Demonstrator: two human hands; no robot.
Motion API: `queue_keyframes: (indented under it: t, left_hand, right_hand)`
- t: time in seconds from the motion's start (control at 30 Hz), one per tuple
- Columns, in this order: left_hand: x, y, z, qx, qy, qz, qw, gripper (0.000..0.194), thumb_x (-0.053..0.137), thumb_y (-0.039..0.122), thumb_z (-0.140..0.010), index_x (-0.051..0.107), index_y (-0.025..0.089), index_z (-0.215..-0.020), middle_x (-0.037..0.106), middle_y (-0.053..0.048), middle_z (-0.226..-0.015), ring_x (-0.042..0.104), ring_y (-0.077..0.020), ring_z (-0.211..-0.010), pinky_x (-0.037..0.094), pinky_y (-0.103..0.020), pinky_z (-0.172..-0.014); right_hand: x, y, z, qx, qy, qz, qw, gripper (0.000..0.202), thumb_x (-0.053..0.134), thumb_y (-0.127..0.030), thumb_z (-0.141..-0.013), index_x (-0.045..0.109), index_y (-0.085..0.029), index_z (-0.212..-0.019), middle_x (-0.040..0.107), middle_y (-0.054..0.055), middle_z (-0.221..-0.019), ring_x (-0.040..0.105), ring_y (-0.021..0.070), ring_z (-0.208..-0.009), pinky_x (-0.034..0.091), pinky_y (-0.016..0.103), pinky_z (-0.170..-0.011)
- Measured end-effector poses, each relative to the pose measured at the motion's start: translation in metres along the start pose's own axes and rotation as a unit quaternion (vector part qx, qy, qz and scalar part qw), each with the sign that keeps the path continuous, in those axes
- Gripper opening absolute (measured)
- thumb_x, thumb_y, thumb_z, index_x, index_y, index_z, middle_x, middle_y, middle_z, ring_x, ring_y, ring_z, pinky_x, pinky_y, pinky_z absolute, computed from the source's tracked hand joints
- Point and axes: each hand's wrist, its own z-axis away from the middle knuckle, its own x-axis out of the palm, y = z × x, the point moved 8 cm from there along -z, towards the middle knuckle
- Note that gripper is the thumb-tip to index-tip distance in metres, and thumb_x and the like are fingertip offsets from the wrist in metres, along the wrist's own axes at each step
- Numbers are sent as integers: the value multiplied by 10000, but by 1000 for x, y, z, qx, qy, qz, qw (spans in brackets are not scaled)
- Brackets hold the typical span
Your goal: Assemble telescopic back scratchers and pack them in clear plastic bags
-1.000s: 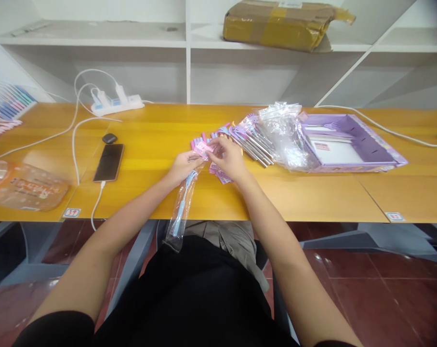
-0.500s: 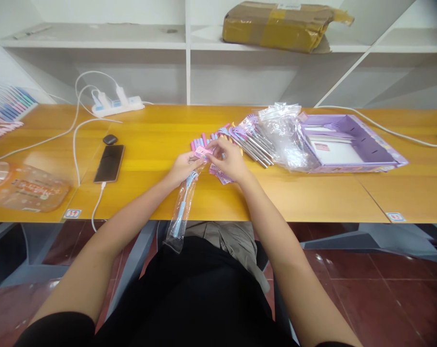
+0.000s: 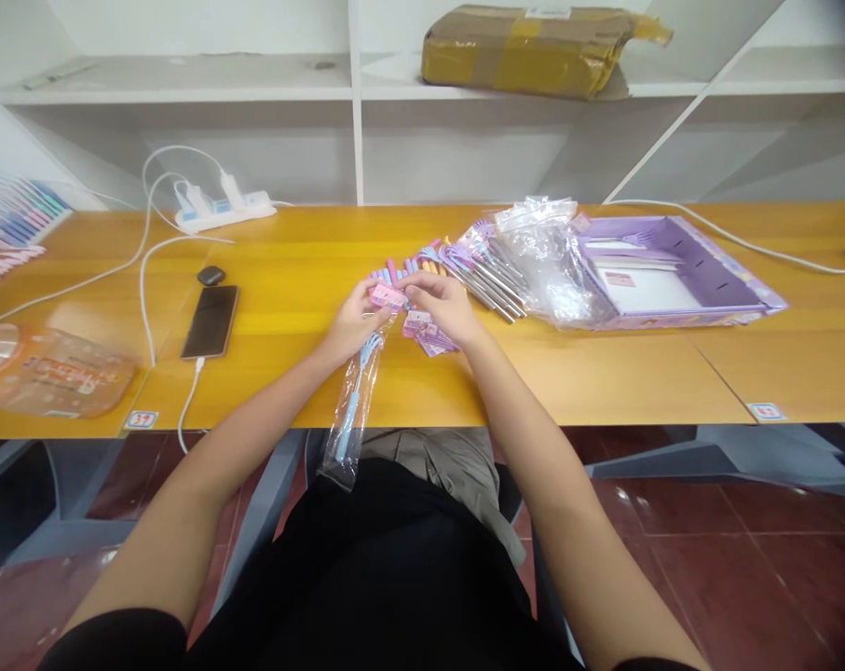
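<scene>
My left hand (image 3: 356,324) is closed on the top of a clear plastic bag (image 3: 336,466), near a pink card (image 3: 388,297). Inside the bag, a light-blue back scratcher (image 3: 350,415) with a clawed head and a thin metal rod hangs over the table's front edge. My right hand (image 3: 444,305) has its thumb and fingers pinched at the right end of that card. Below it lies a small pile of pink and purple cards (image 3: 432,337). Just beyond both hands, several more back scratchers (image 3: 488,280) lie in a row, with pink, blue and orange handles.
Crumpled clear bags (image 3: 540,247) are heaped beside a purple open box (image 3: 705,317) on the right. To the left are a phone (image 3: 211,321) on a charging cable, a power strip (image 3: 226,212) and an orange plastic pouch (image 3: 59,373). A taped parcel (image 3: 520,51) sits on the shelf.
The fingers of my right hand have closed in and moved slightly at the pink card, which now shows more fully. My left hand and the hanging bag stay nearly in place.
</scene>
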Motion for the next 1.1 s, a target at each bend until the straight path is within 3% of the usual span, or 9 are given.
queue_keyframes:
  t: [0.13, 0.3, 0.47, 0.6, 0.83, 0.97, 1.1]
  left_hand:
    - [3, 13, 4, 47, 4, -5, 999, 737, 881, 285, -940, 571, 342, -1606, 764, -104, -1430, 756, -299, -1249, 664, -471, -1057]
    - [6, 24, 9, 71, 3, -58, 996, 590, 776, 153, -941, 667, 322, -1496, 698, -84, -1540, 668, -296, -1438, 627, -438, -1140]
    - [2, 18, 7, 55, 7, -92, 994, 535, 764, 128, -896, 714, 277, -1407, 746, -82, -1433, 699, -272, -1348, 629, -360, -1063]
    - [2, 18, 8, 56, 3, -110, 992, 570, 736, 131, -894, 700, 286, -1440, 731, -77, -1475, 695, -258, -1315, 615, -328, -1002]
    - [0, 21, 10, 27, 23, -139, 990, 523, 755, 117, -864, 718, 273, -1362, 767, -52, -1291, 681, -194, -985, 588, -295, -853]
    - [1, 20, 10, 8, 9, -152, 988, 406, 769, 121, -854, 726, 247, -1237, 769, -33, -1169, 694, -191, -960, 581, -278, -838]
    - [3, 19, 9, 10, 1, -111, 994, 524, 812, 130, -845, 718, 265, -1342, 767, -62, -1295, 719, -215, -1034, 606, -316, -908]
  right_hand:
    - [-4, -3, 0, -10, 17, 20, 1000, 242, 698, -334, -999, 898, -256, -1111, 834, 65, -1202, 736, 251, -1152, 590, 445, -1078]
    - [-3, -4, -1, -29, 16, 45, 998, 284, 675, -282, -1000, 904, -311, -1166, 838, 49, -1280, 727, 281, -1278, 547, 531, -1201]
    - [-3, -3, -1, -28, 17, 41, 999, 325, 669, -259, -959, 900, -302, -1183, 836, 45, -1313, 736, 275, -1258, 569, 519, -1180]
    - [-3, -2, -2, -33, 11, 40, 999, 329, 672, -265, -951, 896, -297, -1189, 832, 48, -1326, 732, 277, -1281, 577, 508, -1175]
    - [-2, 0, -3, -41, -1, 47, 998, 311, 673, -267, -987, 887, -314, -1209, 821, 54, -1338, 727, 279, -1310, 567, 533, -1199]
    - [-3, 2, -4, -43, 8, 40, 998, 295, 692, -306, -988, 891, -311, -1205, 822, 56, -1309, 725, 283, -1309, 556, 537, -1212]
    - [-4, 6, -5, -42, 22, 42, 998, 299, 690, -330, -999, 887, -306, -1223, 814, 62, -1322, 711, 287, -1336, 539, 543, -1233]
